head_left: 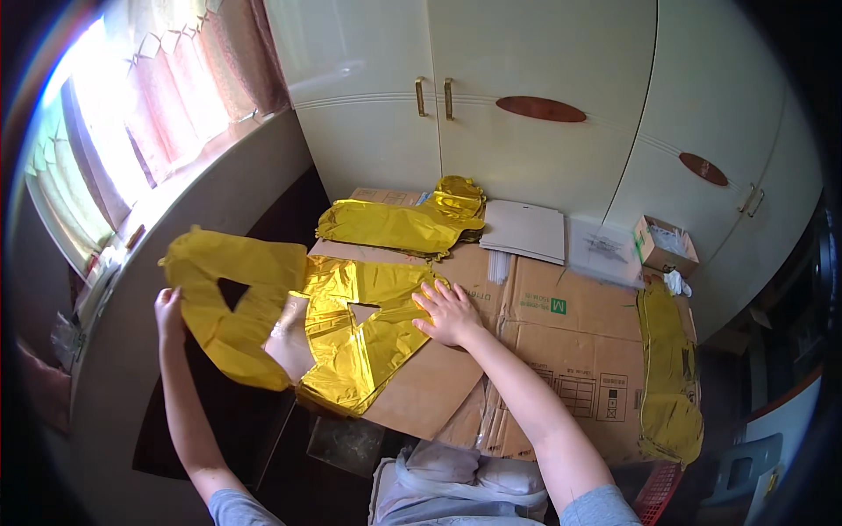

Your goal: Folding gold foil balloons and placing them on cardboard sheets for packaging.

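Note:
At the left, my left hand [169, 311] is closed on the outer edge of a flat, matte gold foil balloon [195, 302] with a triangular hole. This balloon is raised off the cardboard and tilted. Beside it lies a shiny, creased gold foil balloon [333, 351], also with a small cut-out. My right hand [452, 314] rests on this second balloon's right edge, fingers spread. The two foil pieces meet near the middle; I cannot tell whether they are joined. Under the raised one, a pale shiny patch [291, 337] shows.
Flattened cardboard [570, 351] covers the table. At its back lie more folded gold foil balloons [386, 221], white sheets [524, 231], a clear plastic bag [605, 252] and a small open box [665, 247]. Another gold foil strip [668, 377] lies along the right edge. White cabinets [544, 53] stand behind.

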Available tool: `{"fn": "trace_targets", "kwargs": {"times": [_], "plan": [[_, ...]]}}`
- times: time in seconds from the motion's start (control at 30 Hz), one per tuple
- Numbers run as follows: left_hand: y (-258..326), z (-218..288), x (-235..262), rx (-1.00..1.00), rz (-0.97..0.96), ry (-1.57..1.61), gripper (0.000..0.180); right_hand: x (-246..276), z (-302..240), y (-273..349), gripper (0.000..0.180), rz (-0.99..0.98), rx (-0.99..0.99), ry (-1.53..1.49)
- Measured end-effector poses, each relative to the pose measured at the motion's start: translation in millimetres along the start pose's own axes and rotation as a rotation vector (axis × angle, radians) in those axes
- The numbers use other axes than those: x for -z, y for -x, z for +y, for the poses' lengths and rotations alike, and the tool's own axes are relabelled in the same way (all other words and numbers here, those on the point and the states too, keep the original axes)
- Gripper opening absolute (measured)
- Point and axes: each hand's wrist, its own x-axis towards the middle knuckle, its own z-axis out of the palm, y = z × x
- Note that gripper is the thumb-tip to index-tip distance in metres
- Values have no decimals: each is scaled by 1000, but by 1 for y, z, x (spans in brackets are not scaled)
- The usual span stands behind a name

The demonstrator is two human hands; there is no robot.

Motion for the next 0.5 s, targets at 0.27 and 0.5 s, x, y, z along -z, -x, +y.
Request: {"fn": "trace_targets", "kwargs": {"times": [0.27,0.5], "plan": [[-35,77,114,-513,390,-355,15,-3,-3,-3,74,11,-12,-12],[142,203,-77,-525,-338,-565,15,-8,13,9,94,394,163,-294]]}}
